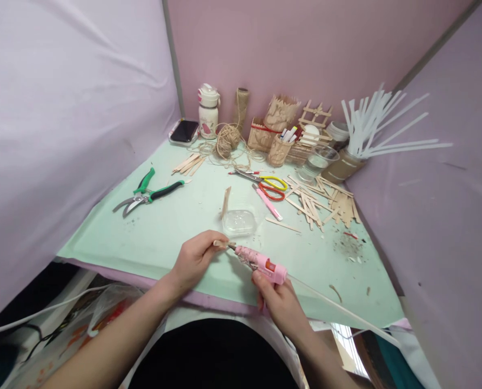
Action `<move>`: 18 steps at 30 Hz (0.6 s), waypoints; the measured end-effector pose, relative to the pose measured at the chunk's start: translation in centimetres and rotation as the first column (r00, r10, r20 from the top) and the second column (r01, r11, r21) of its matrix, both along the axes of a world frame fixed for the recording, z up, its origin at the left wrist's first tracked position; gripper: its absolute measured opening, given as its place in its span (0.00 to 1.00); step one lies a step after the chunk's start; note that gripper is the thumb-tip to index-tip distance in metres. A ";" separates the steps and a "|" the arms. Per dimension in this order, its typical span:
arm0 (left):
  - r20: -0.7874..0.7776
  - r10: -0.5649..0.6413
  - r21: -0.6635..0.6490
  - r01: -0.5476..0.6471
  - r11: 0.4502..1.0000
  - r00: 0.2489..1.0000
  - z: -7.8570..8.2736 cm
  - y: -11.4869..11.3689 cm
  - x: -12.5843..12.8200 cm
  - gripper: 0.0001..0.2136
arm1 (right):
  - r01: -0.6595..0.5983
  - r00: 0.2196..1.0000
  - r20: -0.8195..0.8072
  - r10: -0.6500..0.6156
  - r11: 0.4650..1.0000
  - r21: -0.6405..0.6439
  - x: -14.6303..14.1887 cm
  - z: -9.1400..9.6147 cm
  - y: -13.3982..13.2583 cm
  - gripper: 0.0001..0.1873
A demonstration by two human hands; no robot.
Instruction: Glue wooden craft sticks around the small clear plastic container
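My right hand (279,302) is wrapped round the handle of a pink glue gun (261,263), whose nozzle points left. A white glue stick (338,308) trails out of its back towards the right. My left hand (196,259) is pinched on a small wooden piece (220,244) held right at the nozzle tip. Both hands hover over the near part of the mint green table mat (163,232). Just beyond them lies a clear plastic dish (239,221) with a wooden stick (225,202) leaning beside it.
Green-handled pruners (147,193) lie at the left. Scissors (267,183), a pink knife (267,202) and a heap of wooden sticks (326,202) lie at the right. Twine (227,140), a bottle (208,112), a phone (183,131), stick baskets and a jar of white strips (370,135) line the back.
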State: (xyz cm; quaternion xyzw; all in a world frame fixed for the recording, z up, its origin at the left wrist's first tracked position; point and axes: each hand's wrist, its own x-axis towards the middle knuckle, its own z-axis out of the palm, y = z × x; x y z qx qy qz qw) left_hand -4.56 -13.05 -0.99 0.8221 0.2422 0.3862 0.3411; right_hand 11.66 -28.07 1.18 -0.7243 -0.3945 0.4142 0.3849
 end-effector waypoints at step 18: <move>-0.009 0.009 -0.007 -0.009 1.000 1.000 0.0 0.0 0.0 0.08 | 0.043 0.999 0.013 -0.043 0.999 0.019 -0.1 -0.2 0.0 0.25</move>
